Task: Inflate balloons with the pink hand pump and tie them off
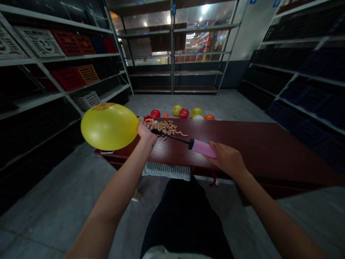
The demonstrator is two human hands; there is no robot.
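A large inflated yellow balloon point(109, 126) extends to the left from my left hand point(147, 130), whose fingers are closed round its neck and the black end of a hand pump. The pump's thin black rod point(175, 137) runs rightward from that grip into its pink barrel point(202, 148). My right hand point(228, 158) is wrapped around the barrel's lower right end. Where the balloon's neck meets the pump is hidden by my left fingers. Beneath the rod, a pile of tan uninflated long balloons point(168, 127) lies on the dark red table point(242, 140).
Past the table's far edge sit several inflated balloons, among them a red one point(184, 113) and an orange one point(209, 117). A phone-like object point(107, 152) lies at the left table edge. Grey ribbed cloth point(166, 171) hangs in front. Shelves with crates point(67, 78) line the sides.
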